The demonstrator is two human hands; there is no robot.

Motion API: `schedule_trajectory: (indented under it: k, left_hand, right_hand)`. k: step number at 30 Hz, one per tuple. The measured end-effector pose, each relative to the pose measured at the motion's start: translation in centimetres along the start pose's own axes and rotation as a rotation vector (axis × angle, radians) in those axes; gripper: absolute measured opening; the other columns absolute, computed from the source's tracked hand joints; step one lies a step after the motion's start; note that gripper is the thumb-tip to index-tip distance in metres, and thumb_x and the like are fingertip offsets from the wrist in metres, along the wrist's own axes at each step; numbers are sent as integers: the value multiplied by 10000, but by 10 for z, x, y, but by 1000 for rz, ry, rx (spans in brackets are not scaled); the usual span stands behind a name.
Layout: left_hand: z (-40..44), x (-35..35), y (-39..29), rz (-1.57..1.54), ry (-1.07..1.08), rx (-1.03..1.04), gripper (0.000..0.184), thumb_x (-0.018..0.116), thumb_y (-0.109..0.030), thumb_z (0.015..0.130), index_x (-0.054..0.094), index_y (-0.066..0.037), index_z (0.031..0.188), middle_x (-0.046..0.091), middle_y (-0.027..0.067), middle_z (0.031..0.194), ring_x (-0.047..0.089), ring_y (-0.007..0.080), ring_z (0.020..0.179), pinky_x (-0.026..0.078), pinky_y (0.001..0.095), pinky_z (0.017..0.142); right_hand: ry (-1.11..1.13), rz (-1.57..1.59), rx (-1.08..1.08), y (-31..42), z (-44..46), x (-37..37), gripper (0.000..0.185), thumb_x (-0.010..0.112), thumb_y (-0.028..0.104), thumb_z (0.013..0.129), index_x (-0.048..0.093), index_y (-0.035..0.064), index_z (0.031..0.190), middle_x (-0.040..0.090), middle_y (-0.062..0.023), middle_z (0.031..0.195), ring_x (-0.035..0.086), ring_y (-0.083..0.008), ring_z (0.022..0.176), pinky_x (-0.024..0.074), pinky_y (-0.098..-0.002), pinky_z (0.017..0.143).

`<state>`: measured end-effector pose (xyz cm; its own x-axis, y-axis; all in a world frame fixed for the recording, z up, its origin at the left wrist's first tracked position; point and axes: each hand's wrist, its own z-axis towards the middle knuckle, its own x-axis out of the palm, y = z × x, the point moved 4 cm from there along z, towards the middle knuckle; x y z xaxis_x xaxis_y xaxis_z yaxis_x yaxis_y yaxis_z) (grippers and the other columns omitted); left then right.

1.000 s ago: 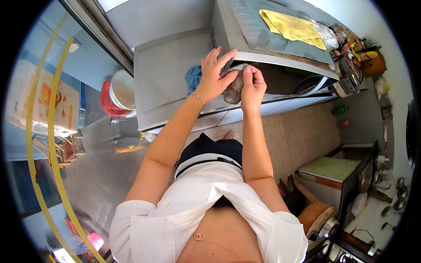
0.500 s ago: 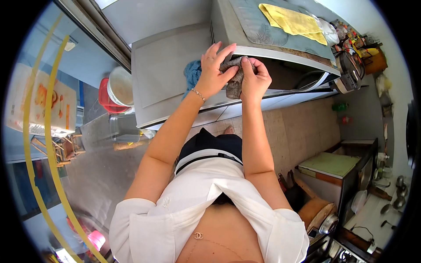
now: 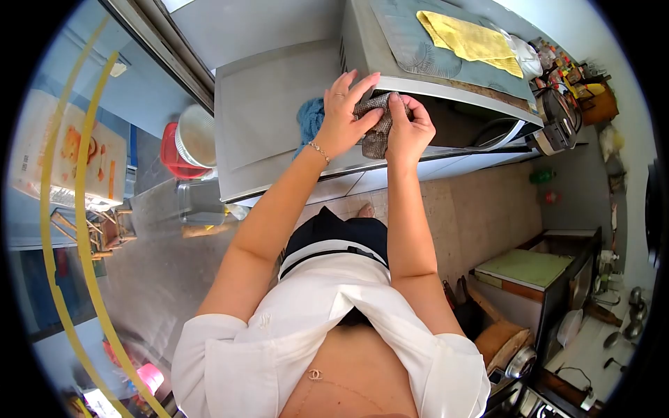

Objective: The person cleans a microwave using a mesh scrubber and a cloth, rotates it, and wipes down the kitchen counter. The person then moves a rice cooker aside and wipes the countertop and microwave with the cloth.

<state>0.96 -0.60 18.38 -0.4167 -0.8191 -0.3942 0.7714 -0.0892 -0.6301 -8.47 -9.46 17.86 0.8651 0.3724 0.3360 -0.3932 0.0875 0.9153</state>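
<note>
My right hand pinches a grey-brown checked cloth between thumb and fingers, at the front left corner of a grey box-shaped appliance. Beside it, my left hand has its fingers stretched out near that corner, its thumb against the cloth. A bracelet circles the left wrist. Behind that wrist, a crumpled blue cloth lies on the grey counter. The appliance's dark front carries a curved white handle on the right.
A yellow cloth lies on a patterned mat atop the appliance. Bottles and a dark appliance stand to the right. On the left are a white basket in a red basin and a large printed box.
The view has shifted slightly, moving the scene a little right and down. Both hands stay at the appliance's corner, with the right still gripping the checked cloth.
</note>
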Motion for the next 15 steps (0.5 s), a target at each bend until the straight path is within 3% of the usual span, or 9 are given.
schedule_trajectory:
  k: [15]
  left_hand:
    - [-3,1,-4,13,5,-9,579,661,-119,715,457,-116,1257,448,133,1256,357,318,1210,256,397,1013]
  right_hand:
    - [-5,-104,-47,0,1,-2,120,688,80,750,632,-25,752,576,-9,722,486,-57,650,409,-194,598]
